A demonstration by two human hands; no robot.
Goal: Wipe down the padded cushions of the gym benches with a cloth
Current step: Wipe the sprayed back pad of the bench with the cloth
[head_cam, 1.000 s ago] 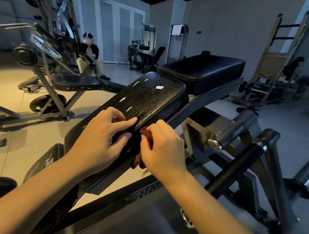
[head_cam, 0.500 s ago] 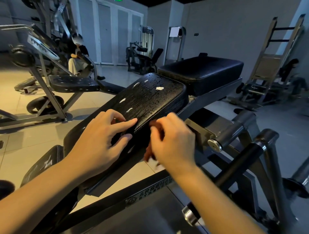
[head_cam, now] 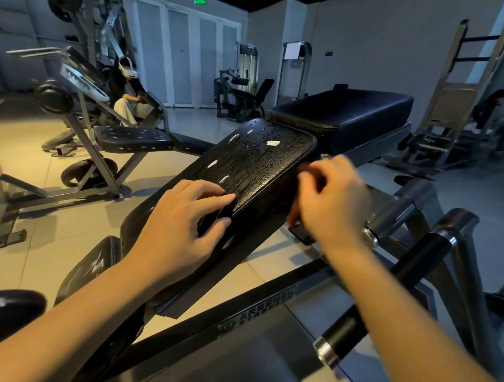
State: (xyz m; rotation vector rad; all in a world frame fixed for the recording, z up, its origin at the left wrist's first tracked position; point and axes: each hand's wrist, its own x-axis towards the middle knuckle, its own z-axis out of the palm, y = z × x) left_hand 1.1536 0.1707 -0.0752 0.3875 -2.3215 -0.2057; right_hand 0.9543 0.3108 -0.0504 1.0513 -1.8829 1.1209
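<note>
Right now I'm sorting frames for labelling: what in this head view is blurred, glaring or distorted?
Head view: the right hand and the reddish-brown cloth it grips are motion-blurred, while the left hand resting on the black padded cushion is sharp. Head view: droplets on that cushion glint; the room is dim; the wide lens tilts the white panelled doors.

Back left: seated person point(head_cam: 128, 102) in a white headset, partly behind a machine frame. White doors point(head_cam: 188, 54) on the far wall, green sign point(head_cam: 200, 2) above them. Black seated machine point(head_cam: 240, 95) just right of the doors. Tilted metal rack point(head_cam: 450, 90) far right. Black-grip handle point(head_cam: 381, 294) in the near right foreground. Tiled floor point(head_cam: 41, 218), black wheel point(head_cam: 87, 171) on it at left.
</note>
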